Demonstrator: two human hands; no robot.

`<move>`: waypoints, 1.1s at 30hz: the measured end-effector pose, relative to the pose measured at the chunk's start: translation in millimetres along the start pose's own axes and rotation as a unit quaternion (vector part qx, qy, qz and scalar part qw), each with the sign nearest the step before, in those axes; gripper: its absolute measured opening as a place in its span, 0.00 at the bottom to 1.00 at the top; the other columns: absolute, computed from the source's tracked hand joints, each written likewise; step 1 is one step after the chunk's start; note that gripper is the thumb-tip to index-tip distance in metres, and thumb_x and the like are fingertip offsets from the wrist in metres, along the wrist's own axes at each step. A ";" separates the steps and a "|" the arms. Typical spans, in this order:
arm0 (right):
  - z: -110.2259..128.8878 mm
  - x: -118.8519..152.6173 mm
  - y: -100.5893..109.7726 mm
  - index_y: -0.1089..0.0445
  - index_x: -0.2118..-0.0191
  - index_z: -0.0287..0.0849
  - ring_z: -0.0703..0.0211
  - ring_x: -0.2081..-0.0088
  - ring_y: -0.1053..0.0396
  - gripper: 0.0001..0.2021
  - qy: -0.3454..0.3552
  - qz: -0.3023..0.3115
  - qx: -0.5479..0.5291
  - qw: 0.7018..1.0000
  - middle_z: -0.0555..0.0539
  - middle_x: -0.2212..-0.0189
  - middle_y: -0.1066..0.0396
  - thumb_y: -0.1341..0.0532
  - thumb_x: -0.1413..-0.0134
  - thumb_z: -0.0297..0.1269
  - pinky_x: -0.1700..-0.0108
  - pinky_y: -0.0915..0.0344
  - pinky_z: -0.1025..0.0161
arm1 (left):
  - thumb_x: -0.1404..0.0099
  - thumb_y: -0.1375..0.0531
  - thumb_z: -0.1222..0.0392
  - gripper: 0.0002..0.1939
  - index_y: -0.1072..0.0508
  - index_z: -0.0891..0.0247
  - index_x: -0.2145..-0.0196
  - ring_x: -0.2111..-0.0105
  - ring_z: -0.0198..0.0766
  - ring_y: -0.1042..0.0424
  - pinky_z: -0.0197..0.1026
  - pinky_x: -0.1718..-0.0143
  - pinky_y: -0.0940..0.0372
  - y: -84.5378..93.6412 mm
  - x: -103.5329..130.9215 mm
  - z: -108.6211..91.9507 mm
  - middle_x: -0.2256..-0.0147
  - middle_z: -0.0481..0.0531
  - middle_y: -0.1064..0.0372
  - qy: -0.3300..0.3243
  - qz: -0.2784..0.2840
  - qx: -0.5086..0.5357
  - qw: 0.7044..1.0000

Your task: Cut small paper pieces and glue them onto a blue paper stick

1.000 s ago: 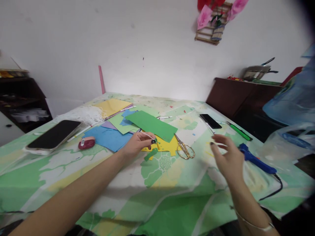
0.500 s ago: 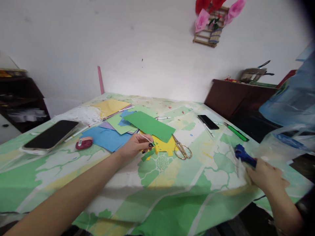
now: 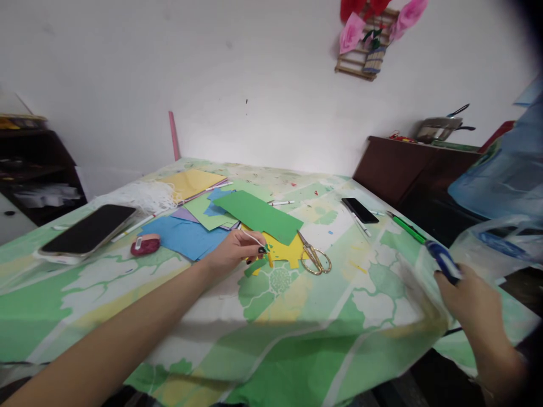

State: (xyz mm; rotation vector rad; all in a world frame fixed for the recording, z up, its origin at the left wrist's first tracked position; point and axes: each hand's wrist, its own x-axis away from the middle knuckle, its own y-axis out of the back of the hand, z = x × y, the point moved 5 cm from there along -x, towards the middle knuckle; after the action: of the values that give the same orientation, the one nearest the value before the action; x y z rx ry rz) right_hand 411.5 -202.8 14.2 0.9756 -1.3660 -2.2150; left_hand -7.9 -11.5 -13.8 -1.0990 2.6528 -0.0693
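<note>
My left hand point(image 3: 241, 249) is closed in a pinch on a thin white string point(image 3: 252, 237) with small green and yellow paper bits point(image 3: 270, 257) at its end. Just beyond the fingers lie a green paper strip point(image 3: 263, 217) and a cut yellow paper point(image 3: 284, 249). Gold-handled scissors point(image 3: 314, 259) rest to their right. At the table's right side, my right hand point(image 3: 473, 297) is wrapped round a blue glue gun point(image 3: 443, 261), blurred by motion. A green utility knife point(image 3: 407, 227) lies close to its front end.
On the left are a large phone point(image 3: 89, 230), a dark red tape dispenser point(image 3: 145, 245), blue paper point(image 3: 186, 240) and a heap of white string point(image 3: 144, 198). A black phone point(image 3: 360, 210) lies back right. A plastic bag point(image 3: 487, 243) hangs by the right edge.
My right hand has moved a little right with the glue gun, which has swung up near the green knife. My left hand has stayed almost still.
</note>
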 end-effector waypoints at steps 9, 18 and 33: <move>130.6 79.6 1.4 0.30 0.64 0.40 0.64 0.77 0.36 0.13 0.050 0.102 -0.583 0.805 0.51 0.81 0.33 0.35 0.55 0.41 0.74 0.41 0.66 | 0.49 0.37 0.64 0.09 0.28 0.68 0.84 0.79 0.27 0.42 0.33 0.79 0.49 0.5 -0.9 -4.3 0.77 0.49 0.36 -0.015 -0.045 -0.059 0.997; 243.5 130.6 -36.3 0.31 0.66 0.39 0.51 0.65 0.26 0.16 0.036 0.201 -0.640 0.741 0.45 0.70 0.23 0.31 0.65 0.37 0.59 0.31 0.55 | 0.47 0.38 0.61 0.10 0.26 0.68 0.82 0.75 0.31 0.37 0.33 0.76 0.43 -5.0 1.3 -9.9 0.74 0.53 0.31 -0.040 -0.064 -0.169 0.983; 228.6 156.8 -20.6 0.34 0.66 0.39 0.66 0.84 0.36 0.11 0.101 0.243 -0.701 0.662 0.49 0.79 0.31 0.40 0.47 0.42 0.81 0.39 0.67 | 0.48 0.36 0.61 0.09 0.25 0.68 0.82 0.77 0.30 0.38 0.30 0.81 0.42 -14.7 11.1 -21.6 0.74 0.53 0.31 -0.070 -0.090 -0.158 0.981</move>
State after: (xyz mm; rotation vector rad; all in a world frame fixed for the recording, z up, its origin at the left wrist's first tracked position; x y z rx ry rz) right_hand 139.7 -145.0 5.6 0.1488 0.3792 -1.8060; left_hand -10.9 -31.0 6.7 -1.3832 2.4885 0.3930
